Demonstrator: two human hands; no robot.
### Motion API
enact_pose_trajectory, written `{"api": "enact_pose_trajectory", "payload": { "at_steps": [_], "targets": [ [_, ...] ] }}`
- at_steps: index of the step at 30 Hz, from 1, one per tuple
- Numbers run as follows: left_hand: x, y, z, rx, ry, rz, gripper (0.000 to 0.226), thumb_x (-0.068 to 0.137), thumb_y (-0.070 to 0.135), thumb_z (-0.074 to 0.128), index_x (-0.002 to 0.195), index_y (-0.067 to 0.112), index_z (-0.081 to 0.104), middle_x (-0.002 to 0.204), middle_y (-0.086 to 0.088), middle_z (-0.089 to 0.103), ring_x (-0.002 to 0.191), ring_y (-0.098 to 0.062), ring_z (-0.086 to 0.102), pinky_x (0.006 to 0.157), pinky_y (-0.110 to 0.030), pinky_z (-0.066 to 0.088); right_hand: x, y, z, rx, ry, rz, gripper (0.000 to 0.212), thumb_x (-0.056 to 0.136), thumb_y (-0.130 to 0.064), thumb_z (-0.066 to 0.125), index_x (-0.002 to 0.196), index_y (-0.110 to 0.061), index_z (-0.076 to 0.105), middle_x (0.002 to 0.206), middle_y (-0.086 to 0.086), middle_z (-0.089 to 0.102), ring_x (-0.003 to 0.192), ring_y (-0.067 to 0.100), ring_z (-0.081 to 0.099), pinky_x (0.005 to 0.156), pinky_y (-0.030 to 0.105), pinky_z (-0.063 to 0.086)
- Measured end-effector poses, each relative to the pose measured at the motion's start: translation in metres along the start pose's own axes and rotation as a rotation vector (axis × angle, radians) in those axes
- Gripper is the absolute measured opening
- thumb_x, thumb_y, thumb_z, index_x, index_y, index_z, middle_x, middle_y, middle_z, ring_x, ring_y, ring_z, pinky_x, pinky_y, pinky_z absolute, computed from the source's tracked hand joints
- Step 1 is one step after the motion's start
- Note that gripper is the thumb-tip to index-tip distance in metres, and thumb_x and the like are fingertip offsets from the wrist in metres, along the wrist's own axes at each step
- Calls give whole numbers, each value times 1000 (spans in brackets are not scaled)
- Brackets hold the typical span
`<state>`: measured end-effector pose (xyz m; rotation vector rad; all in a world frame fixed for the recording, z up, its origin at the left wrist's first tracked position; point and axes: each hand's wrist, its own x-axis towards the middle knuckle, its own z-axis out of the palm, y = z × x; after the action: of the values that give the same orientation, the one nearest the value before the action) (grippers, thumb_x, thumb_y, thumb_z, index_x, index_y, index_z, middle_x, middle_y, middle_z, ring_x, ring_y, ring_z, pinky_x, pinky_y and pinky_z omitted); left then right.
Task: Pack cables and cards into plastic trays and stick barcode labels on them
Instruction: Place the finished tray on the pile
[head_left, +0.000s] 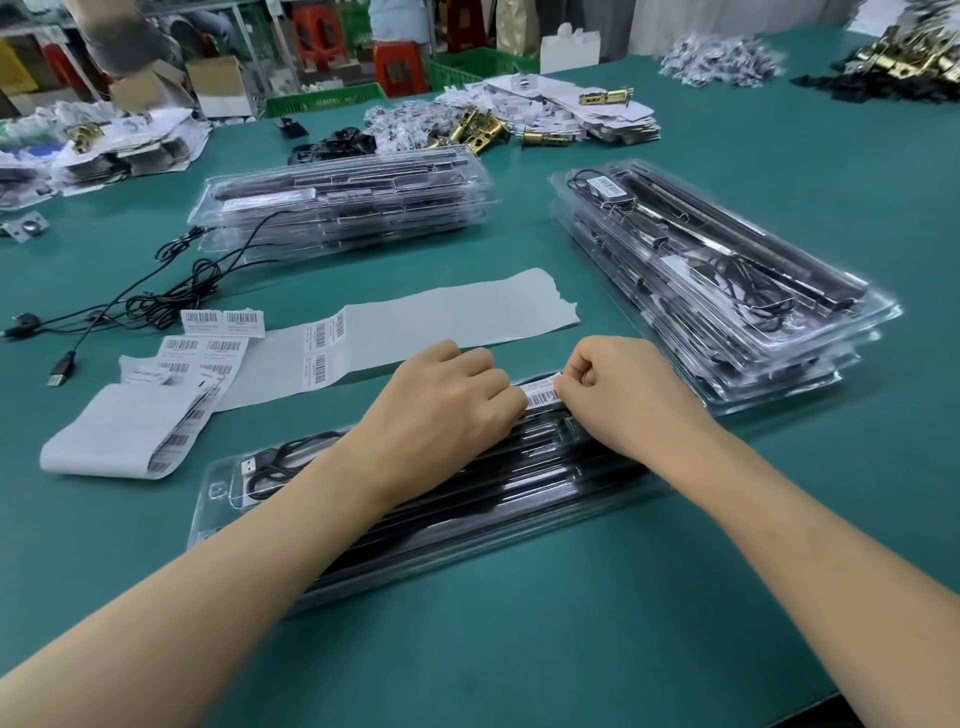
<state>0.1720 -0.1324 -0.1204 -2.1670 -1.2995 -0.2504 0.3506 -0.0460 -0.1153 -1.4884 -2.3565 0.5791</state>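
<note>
A clear plastic tray (223, 493) lies slantwise on the green counter (571, 649), near the person, with black strips and a coiled black cable with a USB plug packed inside it. Both forearms reach over the tray. At its far edge a white barcode label (543, 399) sits between the 2 hands. The left hand (441, 400) has its fingers curled down onto the label's left end; the fingertips are hidden. The right hand (618, 389) is closed, pinching the label's right end between thumb and forefinger.

Just beyond the hands lies a long strip of label backing paper (441, 317), with a few barcode stickers still on its left part and a folded length of it at the near left. Loose black cables (156, 291) trail at the far left of it. 1 stack of packed trays (343, 202) stands farther off, and another stack (727, 301) lies to the right. Brass latches (475, 130) and paper cards lie at the far side.
</note>
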Motion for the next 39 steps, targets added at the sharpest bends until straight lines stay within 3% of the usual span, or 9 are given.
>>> {"api": "enact_pose_trajectory", "payload": {
  "at_steps": [3,8,14,21,24,26,29,34,39],
  "targets": [
    [-1,0,0,-49,-5,-22,23,99,15,59,76,18,64,70,1,56,70,-23,55,58,-37,45,0,1,1,-5,-1,-4,20,92,-23,58,83,-7,67,72,5,68,76,26,65,65,39,56],
    [1,0,-3,-173,-100,-27,23,105,18,49,92,14,68,105,-1,69,96,-26,63,73,-40,52,-3,-2,5,-45,15,-7,20,97,-29,55,83,-16,60,76,0,64,79,25,62,69,41,54],
    [-7,3,-1,-290,-126,-66,18,106,18,54,110,9,69,122,-4,69,110,-28,63,85,-42,55,-12,-7,7,-159,42,-35,19,103,-32,51,97,-14,54,92,8,65,87,34,62,66,36,45],
    [-8,2,5,-364,-214,-54,36,106,16,55,141,13,61,144,-1,61,129,-24,59,99,-43,53,-25,-20,-1,-398,110,-42,28,101,-30,56,122,-15,43,107,4,60,94,29,64,63,36,39],
    [-8,2,5,-363,-253,-64,38,108,20,49,144,15,58,149,1,57,133,-23,55,97,-44,51,-35,-20,0,-421,119,-190,23,103,-30,51,123,-20,53,119,-2,52,111,21,53,82,34,46],
    [-8,2,5,-365,-254,-72,38,108,22,46,144,17,58,148,2,57,132,-23,56,95,-42,50,-42,-16,5,-436,54,-283,28,104,-33,44,126,-23,57,125,-5,52,120,18,50,99,34,41],
    [-9,2,6,-336,-277,-96,41,109,29,41,149,25,53,150,9,54,133,-18,53,96,-35,46,-52,-7,10,-403,-47,-232,46,107,-45,31,147,-27,45,151,-12,45,144,10,36,116,35,30],
    [-10,2,5,-293,-270,-124,39,109,32,43,146,27,55,147,11,57,133,-15,54,94,-35,46,-59,-2,14,-411,-44,-162,56,105,-50,20,156,-29,36,164,-14,32,155,10,20,120,46,25],
    [-8,-4,7,-279,-378,-151,51,109,45,22,157,36,36,155,12,46,144,-13,39,103,-34,40,-58,-2,21,-404,-57,-149,57,105,-46,19,157,-28,30,168,-10,22,157,11,9,121,46,24]
  ]
}}
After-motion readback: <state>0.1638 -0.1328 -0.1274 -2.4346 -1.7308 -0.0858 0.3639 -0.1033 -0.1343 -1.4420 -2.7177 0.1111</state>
